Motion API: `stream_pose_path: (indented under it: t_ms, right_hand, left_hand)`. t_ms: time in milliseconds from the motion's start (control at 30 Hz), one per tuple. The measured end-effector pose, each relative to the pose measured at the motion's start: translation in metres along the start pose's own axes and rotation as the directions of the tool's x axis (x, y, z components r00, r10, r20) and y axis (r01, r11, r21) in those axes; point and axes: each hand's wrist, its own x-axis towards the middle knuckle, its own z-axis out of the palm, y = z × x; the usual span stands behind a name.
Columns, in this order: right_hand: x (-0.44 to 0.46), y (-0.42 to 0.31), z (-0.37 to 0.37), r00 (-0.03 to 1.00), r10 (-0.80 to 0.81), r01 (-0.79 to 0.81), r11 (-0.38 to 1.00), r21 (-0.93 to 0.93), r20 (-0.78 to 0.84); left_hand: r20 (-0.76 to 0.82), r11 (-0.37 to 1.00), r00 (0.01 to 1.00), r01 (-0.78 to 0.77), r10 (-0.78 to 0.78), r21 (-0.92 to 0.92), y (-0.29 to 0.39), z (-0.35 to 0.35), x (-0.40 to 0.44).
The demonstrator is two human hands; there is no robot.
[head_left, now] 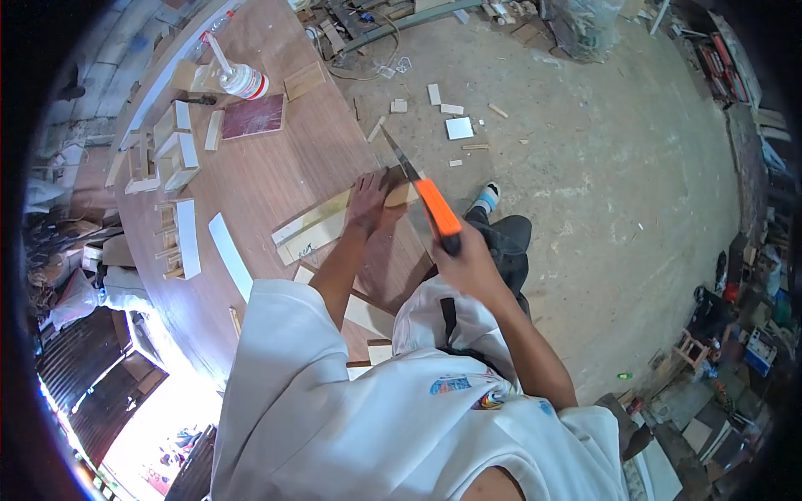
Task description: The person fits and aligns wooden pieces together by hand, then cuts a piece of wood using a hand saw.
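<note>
A saw with an orange body and dark blade (438, 206) is in my right hand (461, 260), its fingers closed round the black handle end. The blade points up and to the left, over the table's right edge. My left hand (366, 202) lies on a light wooden board (322, 234) with dark writing at its lower left end, fingers spread toward the board's right end. The board lies slantwise on the table near the edge. Whether the blade touches the wood, I cannot tell.
The brown table (276, 175) holds a white bottle (244, 82), a dark red board (253, 117), white strips (230, 255) and small wooden frames (177, 146). Wood offcuts (459, 129) lie on the concrete floor (601, 200). Clutter lines the right wall.
</note>
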Motion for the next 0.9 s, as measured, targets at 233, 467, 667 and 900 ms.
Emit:
stream_pose_path:
  t_ms: [233, 467, 667, 900]
  right_hand:
    - [0.048, 0.011, 0.015, 1.0, 0.007, -0.007, 0.988, 0.153, 0.002]
    - [0.126, -0.024, -0.008, 0.949, 0.203, -0.277, 0.902, 0.332, 0.242]
    - [0.165, -0.031, 0.002, 0.922, 0.179, -0.317, 0.856, 0.408, 0.343]
    - [0.158, -0.034, 0.001, 0.912, 0.235, -0.353, 0.866, 0.354, 0.337]
  left_hand:
    - [-0.036, 0.997, 0.999, 0.029, -0.032, -0.077, -0.005, 0.007, -0.003]
    - [-0.189, 0.991, 0.981, -0.076, 0.054, -0.113, -0.006, 0.014, -0.002]
    - [-0.193, 0.99, 0.978, -0.096, 0.074, -0.108, 0.01, -0.008, 0.004]
    - [-0.175, 0.991, 0.982, -0.094, 0.076, -0.097, 0.008, -0.006, 0.003]
